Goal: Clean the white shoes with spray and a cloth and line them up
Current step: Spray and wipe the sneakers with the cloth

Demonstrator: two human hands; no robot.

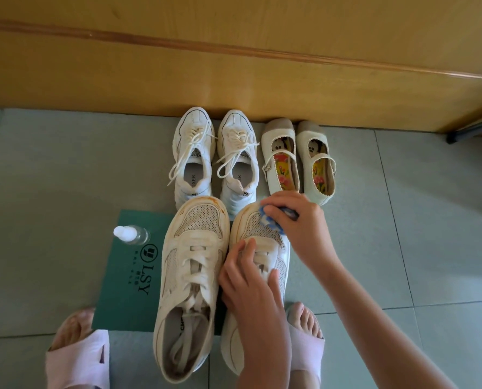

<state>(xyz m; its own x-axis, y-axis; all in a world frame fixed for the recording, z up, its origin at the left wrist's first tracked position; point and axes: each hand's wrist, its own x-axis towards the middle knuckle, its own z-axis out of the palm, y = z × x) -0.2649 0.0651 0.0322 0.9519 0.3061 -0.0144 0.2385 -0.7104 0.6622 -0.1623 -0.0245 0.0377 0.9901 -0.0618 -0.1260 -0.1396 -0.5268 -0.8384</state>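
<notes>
The right hand (pixel 291 220) reaches in from the right with its fingers bunched tight around a blue and white cloth (pixel 269 223), pressing it onto the toe of the held shoe (pixel 251 227); the left hand (pixel 251 279) lies over that shoe's laces, fingers curled down one side and thumb down the other, gripping it; the shoe sits on the tiled floor (pixel 51 192) with its toe pointing away from the person, its inner edge on a green mat (pixel 130 276) printed with dark letters; touching its left side stands its mate, the stained shoe (pixel 189 276), yellowed around the toe rim and resting on the mat; a clear spray bottle (pixel 131 235) with a white cap stands on the mat's far left corner, apart from both hands; beyond, a pair of white sneakers (pixel 193 153) and a pair of cream strap shoes (pixel 280 158) line up side by side against a wooden board (pixel 234 66); feet in pink slippers (pixel 76 357) flank the near shoes.
</notes>
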